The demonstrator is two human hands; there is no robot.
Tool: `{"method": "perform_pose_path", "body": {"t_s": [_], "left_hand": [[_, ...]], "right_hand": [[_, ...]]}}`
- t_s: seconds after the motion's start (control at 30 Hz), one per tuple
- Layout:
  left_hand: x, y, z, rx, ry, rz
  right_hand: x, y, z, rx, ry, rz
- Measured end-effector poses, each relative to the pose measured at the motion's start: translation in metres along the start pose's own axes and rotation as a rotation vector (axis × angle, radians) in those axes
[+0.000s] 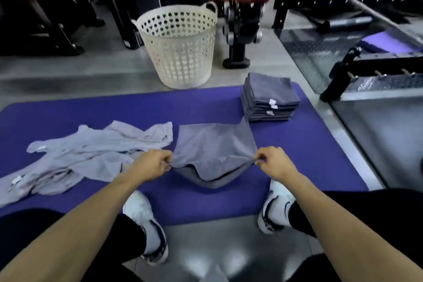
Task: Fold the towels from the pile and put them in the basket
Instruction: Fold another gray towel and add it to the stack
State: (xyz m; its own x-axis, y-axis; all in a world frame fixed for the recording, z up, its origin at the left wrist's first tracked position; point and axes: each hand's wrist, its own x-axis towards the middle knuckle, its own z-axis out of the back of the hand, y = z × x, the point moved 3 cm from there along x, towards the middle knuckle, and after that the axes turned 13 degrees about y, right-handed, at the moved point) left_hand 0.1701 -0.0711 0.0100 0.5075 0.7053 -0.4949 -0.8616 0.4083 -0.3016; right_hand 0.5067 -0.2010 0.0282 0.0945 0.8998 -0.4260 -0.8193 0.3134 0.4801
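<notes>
Grey towel (215, 144) mid-fold at frame centre, on the purple mat (297, 155).

Near corners are pinched, one by the left hand (152, 163), one by the right hand (273, 162); upper layer is lifted, lower layer lies beneath. Cloth looks thin, limp, sagging between the grips. Judged next: edges to be matched, then pressed flat. Unfolded pile (91, 149) is seen centre left, folded stack (270, 96) right, white basket (180, 46) upper centre.

Single head view, looking forward-down over purple mat (91, 112); close to hands; edges perhaps wide-angle-warped.
</notes>
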Motion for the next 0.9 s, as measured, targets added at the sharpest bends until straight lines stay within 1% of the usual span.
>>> {"method": "perform_pose_path", "body": {"t_s": [0.07, 0.17, 0.27, 0.33, 0.43, 0.53, 0.67, 0.77, 0.83, 0.9], "left_hand": [[-0.006, 0.006, -0.027, -0.13, 0.113, -0.013], [-0.006, 0.01, -0.041, -0.275, 0.178, -0.007], [0.001, 0.014, -0.045, -0.437, 0.227, 0.02], [0.009, 0.015, -0.043, -0.524, 0.19, 0.017], [0.032, 0.018, -0.044, -0.618, 0.104, 0.037], [0.073, 0.028, -0.043, -0.631, -0.004, 0.076], [0.136, 0.032, -0.033, -0.628, -0.146, 0.13], [0.186, 0.041, -0.021, -0.621, -0.29, 0.187], [0.215, 0.049, -0.021, -0.602, -0.299, 0.246], [0.237, 0.049, -0.028, -0.424, -0.192, 0.286]], "right_hand": [[-0.01, -0.012, -0.027, -0.041, 0.147, -0.045], [-0.012, -0.023, -0.048, -0.014, 0.315, -0.069], [-0.004, -0.024, -0.05, 0.011, 0.384, -0.085], [0.01, -0.024, -0.045, 0.058, 0.36, -0.09], [0.037, -0.029, -0.04, 0.215, 0.304, -0.113], [0.075, -0.037, -0.034, 0.313, 0.242, -0.149], [0.133, -0.048, -0.027, 0.421, 0.12, -0.196], [0.179, -0.055, -0.026, 0.497, 0.031, -0.242], [0.206, -0.059, -0.028, 0.526, -0.01, -0.252], [0.224, -0.062, -0.032, 0.538, -0.021, -0.253]]}}
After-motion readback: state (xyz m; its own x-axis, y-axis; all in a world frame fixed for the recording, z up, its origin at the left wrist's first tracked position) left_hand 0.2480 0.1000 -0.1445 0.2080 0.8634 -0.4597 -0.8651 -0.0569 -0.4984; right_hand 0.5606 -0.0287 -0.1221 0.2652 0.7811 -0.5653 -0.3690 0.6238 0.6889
